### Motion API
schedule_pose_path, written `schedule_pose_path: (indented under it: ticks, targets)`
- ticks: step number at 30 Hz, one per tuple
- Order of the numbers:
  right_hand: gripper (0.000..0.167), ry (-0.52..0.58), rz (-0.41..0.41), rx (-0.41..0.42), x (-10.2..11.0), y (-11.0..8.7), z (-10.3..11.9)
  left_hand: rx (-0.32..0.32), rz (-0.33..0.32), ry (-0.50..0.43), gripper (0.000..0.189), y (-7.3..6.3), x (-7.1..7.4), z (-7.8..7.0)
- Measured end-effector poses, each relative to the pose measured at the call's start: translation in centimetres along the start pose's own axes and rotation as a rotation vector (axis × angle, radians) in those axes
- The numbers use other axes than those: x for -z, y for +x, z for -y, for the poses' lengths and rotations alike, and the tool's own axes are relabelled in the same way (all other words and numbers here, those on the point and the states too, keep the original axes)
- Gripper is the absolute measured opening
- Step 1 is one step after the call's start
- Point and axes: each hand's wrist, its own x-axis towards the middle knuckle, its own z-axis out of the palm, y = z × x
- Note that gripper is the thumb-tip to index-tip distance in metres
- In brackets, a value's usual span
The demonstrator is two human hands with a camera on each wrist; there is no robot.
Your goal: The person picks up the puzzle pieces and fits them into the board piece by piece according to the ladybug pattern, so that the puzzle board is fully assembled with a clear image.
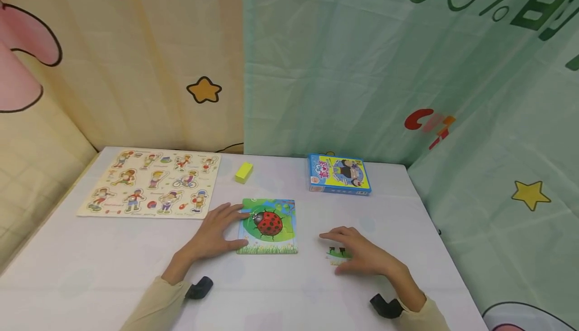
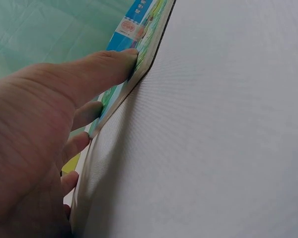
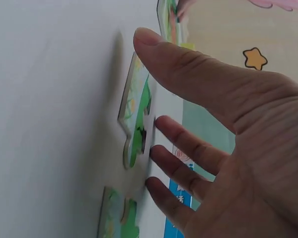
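A square ladybug picture puzzle [image 1: 285, 243] lies flat on the white table. My left hand [image 1: 213, 233] rests at its left side, thumb and fingers spread along the edge. In the left wrist view the thumb tip touches the corner of the puzzle [image 2: 151, 49]. To the right, my right hand [image 1: 367, 254] hovers low with thumb and fingers apart, partly covering a small green puzzle piece [image 1: 337, 259]. The right wrist view shows one knobbed piece [image 3: 134, 111] between the thumb and fingers, held by neither, and a second piece [image 3: 111, 215] beside it.
A wooden board of sports figures [image 1: 151, 183] lies at the back left. Beyond the puzzle sit a yellow block [image 1: 244, 173] and a blue and yellow box [image 1: 339, 175]. Printed curtains [image 1: 316, 70] hang behind the table.
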Motion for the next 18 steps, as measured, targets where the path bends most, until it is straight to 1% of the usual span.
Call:
schedule_pose_path:
  ticks: [8,18]
  targets:
    - [0.067,-0.001,-0.026,0.026,0.2,-0.4,-0.8,-0.004,-0.002,0.005,0.063,0.1,0.0,-0.1]
    - [0.057,0.044,-0.030,0.083,0.2,-0.3,-1.8,-0.001,0.001,0.005,0.064,0.2,0.1,-0.1]
